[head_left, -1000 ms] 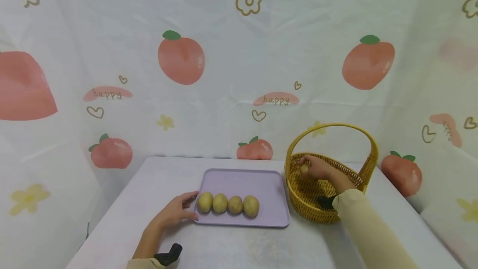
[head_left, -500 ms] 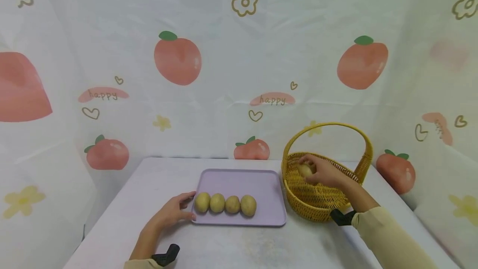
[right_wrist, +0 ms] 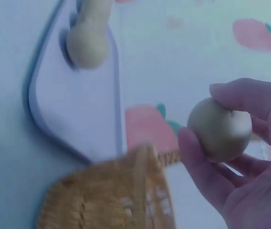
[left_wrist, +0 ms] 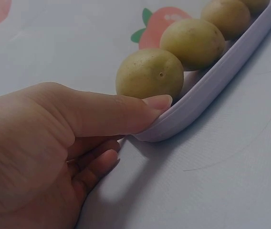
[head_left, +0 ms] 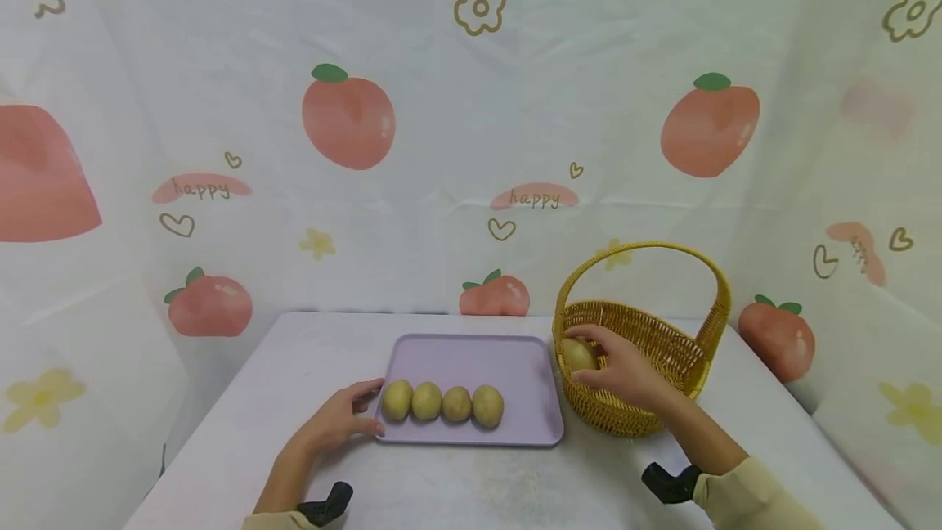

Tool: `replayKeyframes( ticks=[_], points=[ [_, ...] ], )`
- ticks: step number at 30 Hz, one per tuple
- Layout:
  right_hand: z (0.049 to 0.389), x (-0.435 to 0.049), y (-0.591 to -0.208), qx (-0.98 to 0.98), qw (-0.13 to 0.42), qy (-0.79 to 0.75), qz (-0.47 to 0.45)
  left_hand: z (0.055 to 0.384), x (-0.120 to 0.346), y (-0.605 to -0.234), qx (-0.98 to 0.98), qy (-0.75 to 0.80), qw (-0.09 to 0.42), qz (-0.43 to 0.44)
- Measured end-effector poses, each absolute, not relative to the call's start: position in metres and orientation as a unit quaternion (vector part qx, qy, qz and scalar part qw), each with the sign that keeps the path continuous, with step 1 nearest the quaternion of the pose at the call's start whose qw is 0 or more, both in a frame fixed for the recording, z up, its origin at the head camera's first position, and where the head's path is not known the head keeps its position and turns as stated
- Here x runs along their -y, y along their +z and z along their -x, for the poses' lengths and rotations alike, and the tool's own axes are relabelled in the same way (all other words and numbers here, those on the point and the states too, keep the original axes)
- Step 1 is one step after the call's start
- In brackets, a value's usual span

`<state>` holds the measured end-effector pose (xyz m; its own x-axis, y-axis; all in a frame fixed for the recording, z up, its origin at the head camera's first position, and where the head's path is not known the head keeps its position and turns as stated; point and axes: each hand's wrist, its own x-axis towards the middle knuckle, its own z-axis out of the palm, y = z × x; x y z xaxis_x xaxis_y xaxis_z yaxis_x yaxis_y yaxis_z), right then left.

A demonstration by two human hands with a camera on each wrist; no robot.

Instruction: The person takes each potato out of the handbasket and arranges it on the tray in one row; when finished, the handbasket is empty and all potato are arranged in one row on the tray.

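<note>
My right hand [head_left: 621,368] holds a potato [head_left: 580,355] between thumb and fingertips, over the left side of the yellow wicker basket [head_left: 614,424]. In the right wrist view this potato [right_wrist: 220,131] sits above the blurred basket rim. My left hand [head_left: 334,419] grips the lower left corner of a lilac tray [head_left: 471,358]. The left wrist view shows its thumb [left_wrist: 126,114] lying over the tray rim, other fingers curled below. Several potatoes stand in a row along the tray's front edge; the leftmost potato [head_left: 397,400] is nearest my left hand.
The basket stands just right of the tray, its tall arched handle [head_left: 648,245] rising above it. Both rest on a white table [head_left: 324,350]. Behind hangs a white cloth [head_left: 427,252] printed with red fruit.
My right hand has lifted the potato from inside the basket and moved it left and toward me, to the basket's left rim. My left hand stays at the tray corner.
</note>
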<state>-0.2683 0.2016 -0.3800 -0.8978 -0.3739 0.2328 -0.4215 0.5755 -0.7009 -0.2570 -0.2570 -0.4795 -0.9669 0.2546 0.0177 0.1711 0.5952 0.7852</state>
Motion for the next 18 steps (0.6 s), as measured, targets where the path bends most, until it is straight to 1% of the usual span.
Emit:
replayKeyframes(
  ticks=[8, 14, 18],
  points=[
    [0.258, -0.171, -0.393, 0.873, 0.071, 0.405, -0.261, 0.258, 0.258, -0.479, -0.891, 0.432, 0.046, -0.134],
    [0.257, -0.145, -0.413, 0.851, 0.029, 0.466, -0.238, 0.258, 0.258, -0.480, -0.888, 0.435, 0.048, -0.139],
    [0.260, -0.129, -0.428, 0.855, 0.020, 0.474, -0.211, 0.257, 0.258, -0.480, -0.888, 0.437, 0.050, -0.134]
  ],
)
